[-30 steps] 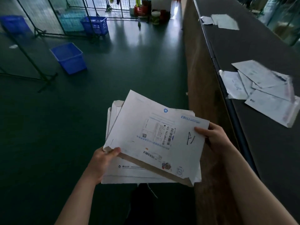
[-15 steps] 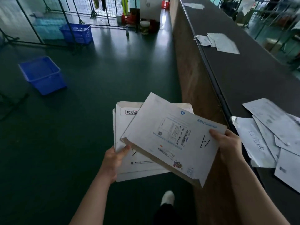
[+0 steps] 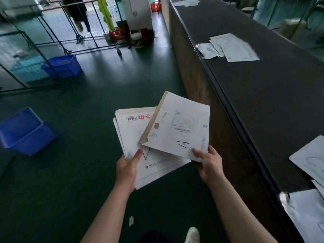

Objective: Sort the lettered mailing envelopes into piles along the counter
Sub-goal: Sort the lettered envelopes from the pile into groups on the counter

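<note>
White envelope (image 3: 180, 127) marked A, pinched in right hand (image 3: 209, 164); left hand (image 3: 127, 168) grips stack (image 3: 140, 148). Next: carry to A pile on counter (image 3: 263, 95).

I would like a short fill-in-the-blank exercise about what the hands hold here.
1. The right hand pinches the top envelope, marked with the letter ____.
2. The left hand holds the ____ of envelopes.
3. The envelope piles lie on the dark ____.
4. The crates on the floor are ____.

Missing words: A; stack; counter; blue
</note>
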